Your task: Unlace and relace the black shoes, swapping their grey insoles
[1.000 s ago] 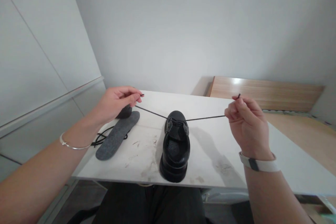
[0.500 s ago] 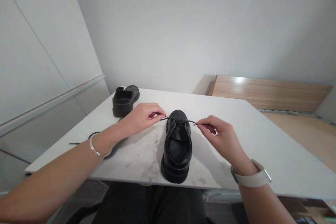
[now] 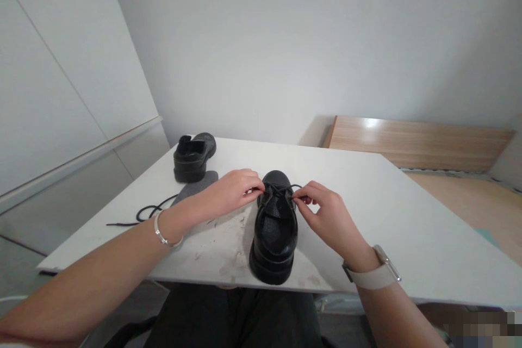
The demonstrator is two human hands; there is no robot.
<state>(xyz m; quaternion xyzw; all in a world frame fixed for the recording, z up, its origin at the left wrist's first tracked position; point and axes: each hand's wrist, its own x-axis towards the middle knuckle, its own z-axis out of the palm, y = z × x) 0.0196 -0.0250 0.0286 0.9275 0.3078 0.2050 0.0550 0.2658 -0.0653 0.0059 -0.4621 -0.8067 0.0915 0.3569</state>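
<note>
A black leather shoe (image 3: 274, 234) stands on the white table (image 3: 408, 228), heel toward me. A thin black shoelace (image 3: 281, 188) runs through its front eyelets. My left hand (image 3: 232, 193) is at the shoe's left side, fingers pinched on the lace's left part. My right hand (image 3: 326, 217) is at the shoe's right side, fingers pinched on the lace's right part. Both hands are close against the shoe's eyelets.
A second black shoe (image 3: 193, 156) sits at the table's far left. A grey insole (image 3: 196, 187) lies in front of it, partly behind my left arm. A loose black lace (image 3: 142, 213) lies coiled near the left edge. A wooden bench (image 3: 416, 144) stands behind the table.
My hands held the lace ends stretched wide apart; they have come in along the lace and now pinch it right beside the shoe's eyelets.
</note>
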